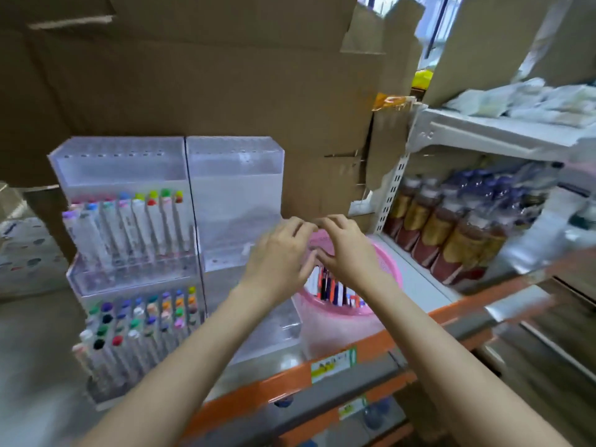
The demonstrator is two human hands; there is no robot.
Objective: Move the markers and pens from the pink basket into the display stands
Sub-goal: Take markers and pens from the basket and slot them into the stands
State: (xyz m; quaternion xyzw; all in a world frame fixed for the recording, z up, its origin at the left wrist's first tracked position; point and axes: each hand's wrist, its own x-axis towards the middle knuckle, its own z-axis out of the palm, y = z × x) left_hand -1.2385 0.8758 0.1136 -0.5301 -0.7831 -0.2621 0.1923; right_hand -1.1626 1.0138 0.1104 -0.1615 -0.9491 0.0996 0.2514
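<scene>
You are holding your left hand and right hand side by side over the pink basket, fingers bending down, and it is too blurry to tell if they are gripping anything. Pens are lying in the basket, and markers are standing in the left display stand, past a clear stand.

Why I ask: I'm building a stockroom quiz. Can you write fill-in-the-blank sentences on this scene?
1. The left hand and the right hand are both over the ____ basket of pens.
2. Of the two clear display stands, the markers stand in the ____ one.
3. The white shelf right of the basket holds rows of ____.
Missing words: pink; left; bottles.
</scene>
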